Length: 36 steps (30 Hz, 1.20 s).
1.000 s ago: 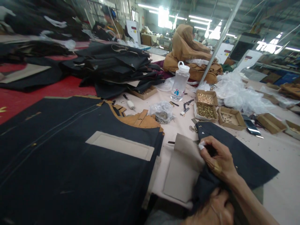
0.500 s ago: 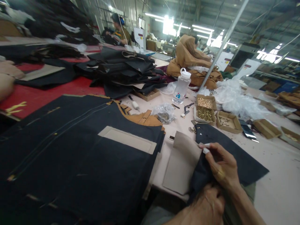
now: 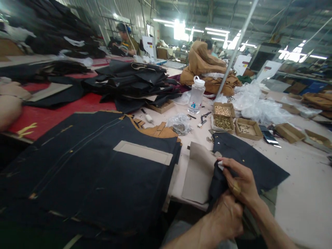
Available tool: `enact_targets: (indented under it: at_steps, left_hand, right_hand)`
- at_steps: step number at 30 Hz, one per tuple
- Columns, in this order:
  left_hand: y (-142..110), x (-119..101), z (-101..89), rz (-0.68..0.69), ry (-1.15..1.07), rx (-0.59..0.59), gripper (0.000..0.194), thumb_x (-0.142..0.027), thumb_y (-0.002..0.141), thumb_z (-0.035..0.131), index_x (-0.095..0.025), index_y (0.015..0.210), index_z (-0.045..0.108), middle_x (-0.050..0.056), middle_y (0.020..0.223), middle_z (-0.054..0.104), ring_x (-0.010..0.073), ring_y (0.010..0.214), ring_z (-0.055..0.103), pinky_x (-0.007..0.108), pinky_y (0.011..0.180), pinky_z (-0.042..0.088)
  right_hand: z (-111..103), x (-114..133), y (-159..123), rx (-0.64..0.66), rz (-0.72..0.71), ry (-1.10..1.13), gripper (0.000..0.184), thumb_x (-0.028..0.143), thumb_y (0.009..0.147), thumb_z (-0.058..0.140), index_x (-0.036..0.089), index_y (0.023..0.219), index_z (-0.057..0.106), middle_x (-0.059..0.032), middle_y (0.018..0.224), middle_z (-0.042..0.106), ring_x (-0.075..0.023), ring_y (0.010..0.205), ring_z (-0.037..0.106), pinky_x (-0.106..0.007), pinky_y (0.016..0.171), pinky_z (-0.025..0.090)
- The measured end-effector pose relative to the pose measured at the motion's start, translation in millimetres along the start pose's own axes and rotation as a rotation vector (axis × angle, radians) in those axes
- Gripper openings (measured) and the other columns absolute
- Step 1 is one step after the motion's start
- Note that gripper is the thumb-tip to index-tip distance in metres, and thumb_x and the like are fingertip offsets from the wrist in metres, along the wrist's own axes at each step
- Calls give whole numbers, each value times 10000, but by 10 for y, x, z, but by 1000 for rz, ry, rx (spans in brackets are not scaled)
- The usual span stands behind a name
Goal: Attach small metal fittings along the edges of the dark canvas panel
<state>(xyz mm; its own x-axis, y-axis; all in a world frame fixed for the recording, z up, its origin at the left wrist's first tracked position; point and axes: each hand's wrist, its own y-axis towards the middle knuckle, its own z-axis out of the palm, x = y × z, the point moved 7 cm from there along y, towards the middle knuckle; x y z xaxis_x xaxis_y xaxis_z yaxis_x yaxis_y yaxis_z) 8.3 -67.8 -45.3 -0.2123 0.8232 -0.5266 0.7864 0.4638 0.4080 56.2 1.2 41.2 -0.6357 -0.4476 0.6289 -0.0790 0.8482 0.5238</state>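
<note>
Both my hands grip a dark navy fabric piece (image 3: 249,162) at the table's front edge. My right hand (image 3: 238,181) pinches its folded edge, with white tape on one fingertip and a ring on a finger. My left hand (image 3: 224,216) is closed on the lower part of the same cloth, just below the right. A beige pocket lining (image 3: 197,173) hangs off the cloth to the left. A stack of navy garment panels (image 3: 98,173) with a beige patch (image 3: 144,152) lies further left.
Cardboard boxes of brass rivets (image 3: 223,117), a clear water bottle (image 3: 195,95), a bag of metal parts (image 3: 180,124), a phone (image 3: 268,136) and crumpled plastic (image 3: 256,102) sit behind. Piles of dark cloth (image 3: 135,81) and tan jackets (image 3: 207,69) lie further back. Other people work at the back.
My left hand has risen and closed on the cloth under my right hand. The right hand has drawn the folded edge down and nearer. The view has shifted slightly right.
</note>
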Motion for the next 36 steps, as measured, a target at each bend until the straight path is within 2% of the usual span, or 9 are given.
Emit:
enact_targets:
  at_steps: [2,5,8,11,13,20,28,32,36]
  left_hand:
    - [48,-26,-112,14,-60,-40,337,-160,775,610,-83,1095,681,143,1053,704,282,1073,624,387,957,521]
    - [128,60,-168,-121,-132,-40,266,-93,688,616,-94,943,689,123,920,651,254,908,604,381,833,534]
    - [186,106,-209,-169,-212,-101,300,-48,700,565,-109,977,665,111,938,629,240,908,591,378,837,523]
    - [203,119,-266,-202,-289,-158,329,-33,724,536,-129,1029,615,96,979,620,222,915,594,361,853,520]
    - [198,128,-308,-245,-317,-182,383,-28,724,536,-137,1089,577,96,1028,607,211,908,592,343,842,522]
    - [192,112,-377,-297,-341,-234,459,-2,707,521,-153,1140,527,89,1069,592,189,875,586,323,823,528]
    - [182,106,-359,-278,-319,-224,427,-6,740,513,-153,1141,523,86,1058,582,193,894,581,321,825,521]
    - [171,111,-345,-270,-319,-224,419,-4,748,507,-150,1140,520,81,1036,572,195,891,576,320,819,514]
    - [164,120,-331,-271,-327,-228,435,-4,754,504,-163,1159,515,79,1038,571,196,888,575,320,823,510]
  right_hand:
    - [-320,-18,-162,-171,129,-68,153,273,947,621,240,1028,746,-58,1043,745,-224,913,713,-328,813,577]
    - [-804,-101,-595,-439,313,-132,160,325,882,718,223,989,778,-53,956,756,-209,791,701,-312,731,559]
    - [-1015,-241,-1080,-484,480,-127,208,367,820,775,212,956,796,-55,903,767,-221,760,709,-315,701,562]
    - [-966,-345,-1404,-364,586,-82,207,380,816,773,214,936,802,-55,890,773,-233,779,723,-313,694,573]
    - [-888,-360,-1478,-297,587,-58,187,372,834,753,216,928,799,-56,901,774,-233,796,727,-311,706,577]
    - [-658,-436,-1337,-150,500,-47,151,344,842,717,217,905,770,-45,887,757,-216,773,709,-315,731,559]
    - [-592,-472,-1286,-79,503,-25,161,308,820,684,204,926,745,-38,860,731,-194,733,655,-306,708,517]
    - [-565,-601,-1220,-32,635,63,185,314,751,709,177,874,721,-18,740,679,-161,625,586,-271,598,466]
    - [-500,-794,-1136,61,837,233,249,293,625,751,149,820,700,-28,691,672,-161,615,600,-251,578,465]
